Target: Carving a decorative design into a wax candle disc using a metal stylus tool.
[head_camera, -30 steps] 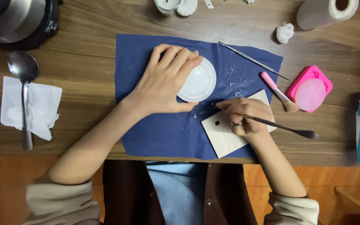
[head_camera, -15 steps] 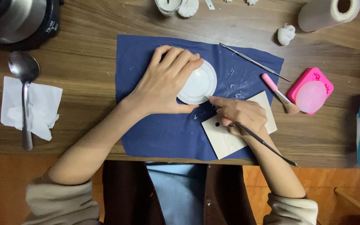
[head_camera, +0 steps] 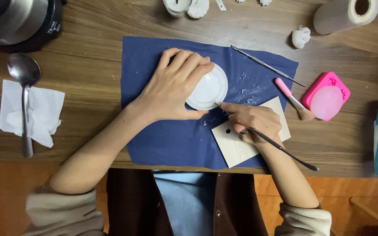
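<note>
left hand (head_camera: 176, 89): lying flat over the left part of the white round disc (head_camera: 210, 88), fingers spread and pressing down on it, thumb hooking under its lower edge; gripping nothing else
right hand (head_camera: 252, 123): fingers pinching a thin dark tool (head_camera: 281, 149) like a pen; the tip is touching the disc's lower right rim, the handle is trailing off toward the table edge
white round disc: sitting near the middle of the blue cloth (head_camera: 167, 144); flat, with a raised ring around its rim
blue cloth: lying spread on the wooden table (head_camera: 88, 74); carrying white flecks near the disc
pale square tile (head_camera: 237, 146): resting on the cloth's lower right corner, under the right hand; showing a small dark hole
metal pick (head_camera: 265, 65): lying diagonally on the cloth's upper right part
pink-handled brush (head_camera: 292, 97): lying just right of the cloth, bristles pointing at the pink mould (head_camera: 326, 96)
left side: a spoon (head_camera: 24, 87) is resting on a crumpled white tissue (head_camera: 44, 111); a dark pot (head_camera: 18, 19) is standing in the corner
top right: a paper roll (head_camera: 344, 13) is lying on its side; a small white figure (head_camera: 301, 36) is sitting near it
</note>
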